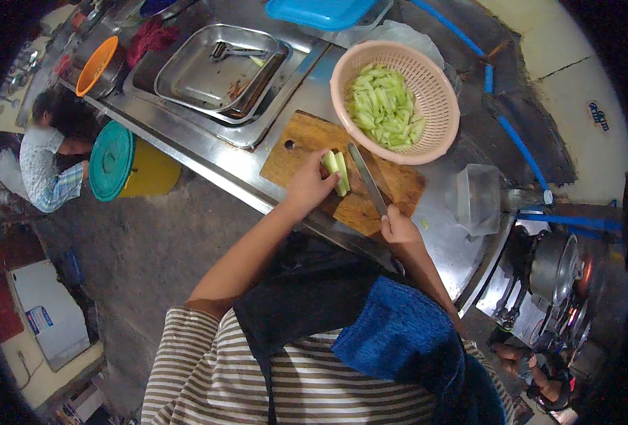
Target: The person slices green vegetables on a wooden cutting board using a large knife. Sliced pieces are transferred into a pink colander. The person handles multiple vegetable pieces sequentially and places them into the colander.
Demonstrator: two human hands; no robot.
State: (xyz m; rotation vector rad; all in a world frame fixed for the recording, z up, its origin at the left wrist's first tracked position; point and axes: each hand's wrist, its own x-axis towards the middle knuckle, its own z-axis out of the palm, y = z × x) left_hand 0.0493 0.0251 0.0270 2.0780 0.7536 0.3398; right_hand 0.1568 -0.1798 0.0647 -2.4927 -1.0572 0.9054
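My left hand (pixel 314 181) grips pale green vegetable pieces (pixel 340 170), possibly cucumber, lying side by side on a wooden cutting board (pixel 293 127). In my right hand (pixel 400 227) is the handle of a kitchen knife (pixel 366 175). Its blade lies just right of the pieces, apart from them, pointing away from me. Beyond the board's far right edge stands a pink plastic colander (pixel 441 111), partly filled with sliced green vegetable (pixel 383 106). The knife handle is mostly hidden by my fingers.
A steel tray (pixel 186 90) holding a peeler (pixel 239 52) and scraps sits over the sink at left. A clear plastic container (pixel 478 199) stands right. A lidded yellow bin (pixel 152 170) is beside a crouching person (pixel 48 159). A pot (pixel 553 265) stands at far right.
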